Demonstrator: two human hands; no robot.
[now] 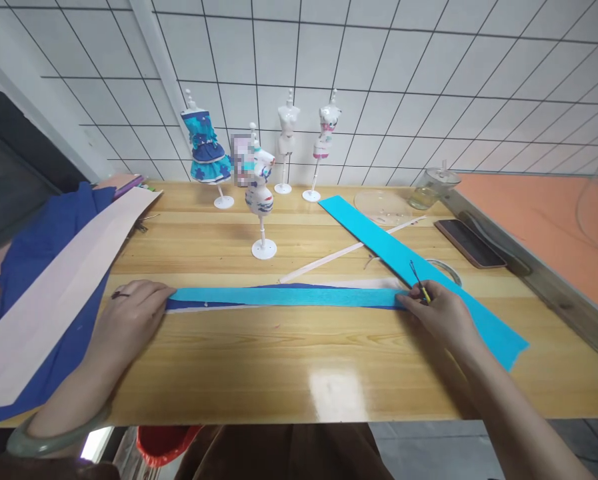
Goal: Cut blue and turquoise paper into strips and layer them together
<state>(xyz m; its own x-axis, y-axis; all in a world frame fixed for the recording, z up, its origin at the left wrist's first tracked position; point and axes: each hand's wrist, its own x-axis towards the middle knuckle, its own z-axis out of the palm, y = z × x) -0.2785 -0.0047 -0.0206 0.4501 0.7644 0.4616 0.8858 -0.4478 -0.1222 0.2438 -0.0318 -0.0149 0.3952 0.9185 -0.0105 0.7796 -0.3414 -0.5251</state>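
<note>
A long turquoise crepe strip (pixel 283 297) lies flat across the wooden table (pixel 299 360), stacked over a dark blue strip and a white one. My left hand (pixel 131 317) presses down on the strips' left end, palm flat. My right hand (pixel 441 313) rests on their right end and grips a thin yellow-and-black tool (pixel 419 285), which points up and away from me. A second, wider turquoise strip (pixel 403 260) runs diagonally under my right hand toward the back of the table.
Several small dress-form mannequins (pixel 261 200) stand at the back, one in a blue dress (pixel 206 150). Pink paper (pixel 63 280) over dark blue fabric (pixel 43 233) lies at left. A thin white stick (pixel 339 253), clear lid (pixel 381 207), glass cup (pixel 433 187) and phone (pixel 469 243) are at right.
</note>
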